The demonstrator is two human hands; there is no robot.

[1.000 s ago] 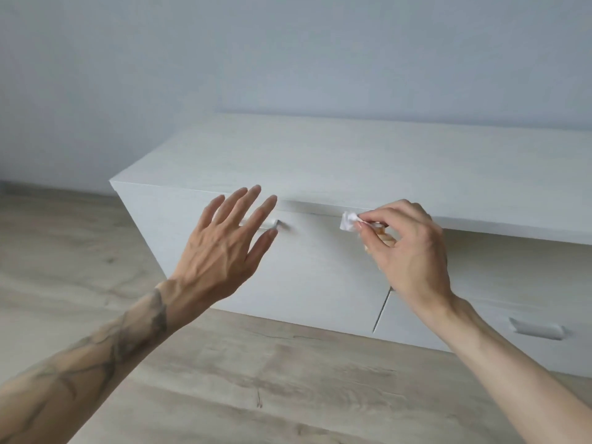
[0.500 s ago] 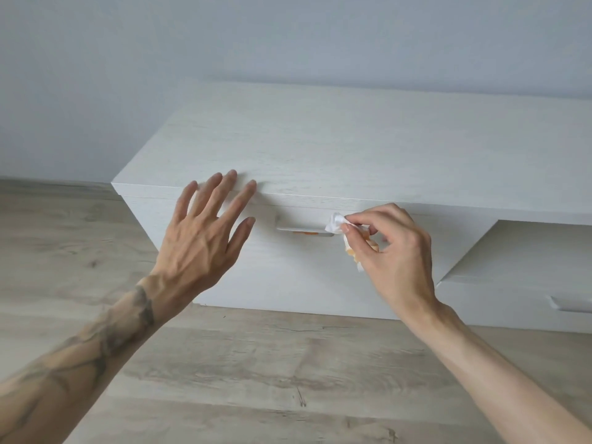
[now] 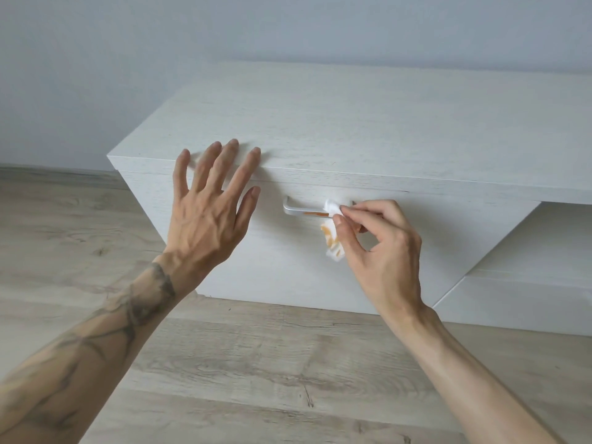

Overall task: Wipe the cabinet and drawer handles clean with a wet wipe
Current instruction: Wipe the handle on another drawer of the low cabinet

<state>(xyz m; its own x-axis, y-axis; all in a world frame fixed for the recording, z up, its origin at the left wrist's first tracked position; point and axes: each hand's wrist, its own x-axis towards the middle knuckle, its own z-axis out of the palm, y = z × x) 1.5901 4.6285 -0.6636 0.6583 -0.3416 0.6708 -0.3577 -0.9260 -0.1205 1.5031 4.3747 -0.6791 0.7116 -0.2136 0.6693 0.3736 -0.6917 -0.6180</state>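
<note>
Clearly soft and limp, the orange-stained white wet wipe [image 3: 333,233] stays bunched, pinched in right hand [image 3: 381,248] fingertips against the silver bar handle [image 3: 301,211]; left hand [image 3: 208,206] open.

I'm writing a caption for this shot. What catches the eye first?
The right hand pinches a white wet wipe, smeared orange, against the silver handle at centre. An orange streak remains on the handle. The left hand, fingers spread, is raised at the cabinet edge.
</note>
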